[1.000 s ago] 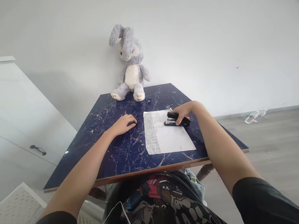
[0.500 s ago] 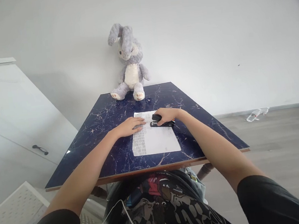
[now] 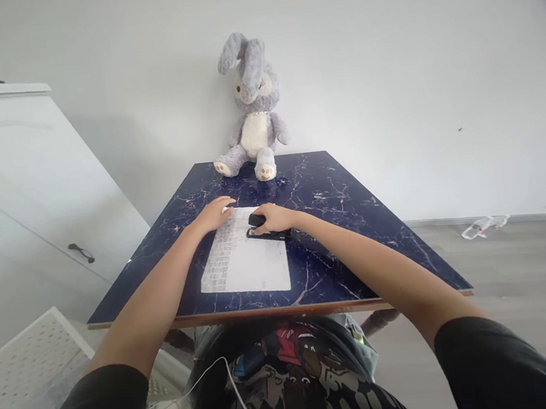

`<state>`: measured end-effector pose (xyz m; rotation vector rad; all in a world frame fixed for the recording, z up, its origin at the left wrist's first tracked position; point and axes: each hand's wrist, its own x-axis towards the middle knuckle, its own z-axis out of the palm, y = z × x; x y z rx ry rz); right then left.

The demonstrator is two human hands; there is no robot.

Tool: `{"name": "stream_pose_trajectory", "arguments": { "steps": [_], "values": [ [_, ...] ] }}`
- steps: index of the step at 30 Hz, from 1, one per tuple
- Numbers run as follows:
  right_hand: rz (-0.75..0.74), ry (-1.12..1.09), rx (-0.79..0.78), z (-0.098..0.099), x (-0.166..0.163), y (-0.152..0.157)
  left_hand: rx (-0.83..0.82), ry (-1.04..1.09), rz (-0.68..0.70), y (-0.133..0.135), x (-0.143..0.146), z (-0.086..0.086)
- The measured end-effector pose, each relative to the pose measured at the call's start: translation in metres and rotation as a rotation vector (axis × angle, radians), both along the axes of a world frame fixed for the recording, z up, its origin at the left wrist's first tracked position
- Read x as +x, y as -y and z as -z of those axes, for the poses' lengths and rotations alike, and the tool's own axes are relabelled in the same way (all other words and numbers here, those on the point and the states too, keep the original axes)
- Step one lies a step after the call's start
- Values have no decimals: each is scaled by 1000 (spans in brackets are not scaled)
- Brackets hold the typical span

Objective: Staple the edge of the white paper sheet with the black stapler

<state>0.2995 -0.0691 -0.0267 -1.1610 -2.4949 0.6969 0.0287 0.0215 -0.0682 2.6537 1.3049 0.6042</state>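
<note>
A printed sheet of paper (image 3: pixel 253 266) lies slantwise near the front of the dark blue marbled table (image 3: pixel 345 222), with a grid-like pattern along its left side. My left hand (image 3: pixel 214 214) is at the far left corner of the paper, its thumb and fingers around the edge there. Closed over a black stapler (image 3: pixel 271 235) is my right hand (image 3: pixel 276 217). The stapler rests on the upper right part of the sheet, jaws pointing left. Whether paper sits between its jaws cannot be made out.
A grey plush rabbit (image 3: pixel 254 114) sits at the table's back edge against the wall. To the left stand a white cabinet (image 3: pixel 24 168) and a white perforated chair (image 3: pixel 30 374). A white cable (image 3: pixel 236 388) hangs before my body. A plastic bag (image 3: pixel 485 226) lies on the floor at right.
The paper has shifted left and turned. My left hand has gone from lying flat on it to its far left corner. My right hand has moved left with the stapler.
</note>
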Motion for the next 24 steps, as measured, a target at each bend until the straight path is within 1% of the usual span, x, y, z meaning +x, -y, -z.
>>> {"name": "stream_pose_trajectory", "arguments": {
  "steps": [3, 6, 8, 9, 11, 12, 13, 14, 15, 16, 17, 19, 21, 22, 24],
  "values": [
    [-40, 41, -4, -2, -32, -13, 5, 65, -90, -17, -31, -1],
    [-80, 40, -11, -3, -62, -22, -32, 97, -217, -26, -59, 1],
    [-101, 10, -6, -5, -69, -26, -65, 60, -271, -28, -69, 5],
    [-109, -13, -3, -7, -66, -28, -78, 35, -283, -27, -71, 7],
    [-103, -48, 11, -10, -42, -34, -93, 0, -292, -26, -70, 10],
    [-79, -55, 26, -11, -22, -37, -96, -5, -298, -25, -68, 12],
    [-25, -40, 61, -11, 2, -41, -100, -5, -306, -24, -66, 14],
    [103, 42, 152, -11, 30, -44, -105, -2, -317, -24, -64, 15],
    [260, 158, 230, -10, 58, -47, -110, 0, -327, -23, -61, 16],
    [410, 258, 280, -8, 86, -49, -116, 3, -337, -22, -58, 16],
    [483, 303, 286, -6, 112, -50, -121, 8, -344, -20, -55, 17],
    [548, 359, 265, 1, 153, -46, -130, 23, -345, -16, -47, 17],
    [571, 390, 244, 9, 176, -41, -154, -4, -316, -9, -37, 15],
    [584, 396, 247, 13, 181, -39, -179, -57, -293, -5, -32, 14],
    [608, 393, 258, 21, 179, -37, -218, -169, -270, 3, -24, 12]
  ]
}}
